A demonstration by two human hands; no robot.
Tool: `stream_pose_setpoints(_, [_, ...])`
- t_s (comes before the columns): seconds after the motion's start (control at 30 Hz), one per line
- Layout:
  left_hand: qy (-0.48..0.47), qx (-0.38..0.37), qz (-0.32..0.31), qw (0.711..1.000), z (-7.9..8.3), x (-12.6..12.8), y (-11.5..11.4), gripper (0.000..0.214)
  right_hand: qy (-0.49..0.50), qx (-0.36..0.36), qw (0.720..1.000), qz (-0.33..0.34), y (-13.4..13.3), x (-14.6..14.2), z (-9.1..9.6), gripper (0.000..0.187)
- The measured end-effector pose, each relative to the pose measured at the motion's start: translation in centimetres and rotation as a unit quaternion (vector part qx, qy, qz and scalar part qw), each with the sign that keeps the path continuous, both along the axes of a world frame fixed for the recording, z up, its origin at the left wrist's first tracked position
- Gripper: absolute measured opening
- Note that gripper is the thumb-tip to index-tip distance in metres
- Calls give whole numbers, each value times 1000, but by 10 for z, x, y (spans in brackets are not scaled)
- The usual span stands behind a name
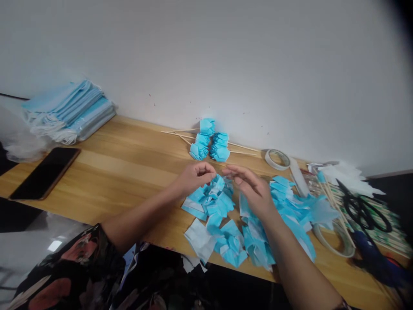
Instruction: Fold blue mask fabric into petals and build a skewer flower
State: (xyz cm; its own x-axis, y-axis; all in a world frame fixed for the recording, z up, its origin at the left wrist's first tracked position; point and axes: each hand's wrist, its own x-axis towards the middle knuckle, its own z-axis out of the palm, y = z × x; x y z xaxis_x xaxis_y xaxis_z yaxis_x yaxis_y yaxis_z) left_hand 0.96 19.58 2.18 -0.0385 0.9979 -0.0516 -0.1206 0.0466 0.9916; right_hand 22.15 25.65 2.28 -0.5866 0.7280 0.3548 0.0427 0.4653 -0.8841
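My left hand (195,178) is held over a pile of crumpled blue non-woven pieces (214,198), thumb and forefinger pinched together. What sits in that pinch, if anything, is too small to make out. Just to its right, my right hand (253,187) has its fingers stretched toward the left fingertips, blurred at the tips. More loose blue pieces (230,245) lie below the hands, and a larger heap (293,206) is partly hidden behind my right forearm. Beyond the hands, several ruffled blue fabric heads (220,147) on thin wooden sticks (241,147) lie against the wall.
A stack of blue face masks (74,110) stands at the back left, with a black phone (45,173) in front. Rolls of tape (277,159), black-handled scissors (364,211), wooden skewers (334,202) and a blue-handled tool (377,258) crowd the right side.
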Motion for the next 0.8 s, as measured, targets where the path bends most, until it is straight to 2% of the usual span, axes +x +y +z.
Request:
stream_pose_setpoints(0.17, [3, 8, 19, 1000, -3, -1, 0, 26, -63, 76, 994, -45, -3, -4, 4, 27])
stream_pose_setpoints(0.3, [14, 17, 10, 1000, -2, 1, -2, 23, -65, 96, 990, -86, -5, -7, 4, 14])
stream_pose_setpoints(0.57, [55, 20, -42, 997, -5, 0, -3, 38, -59, 131, 986, -86, -10, -12, 5, 11])
stream_pose_setpoints(0.67, [52, 28, -63, 996, -8, -1, -3, 33, -64, 136, 984, -94, -11, -12, 6, 12])
stream_pose_setpoints(0.8, [53, 17, -57, 997, -11, -1, -2, 24, -57, 151, 982, -101, -11, -12, 6, 11])
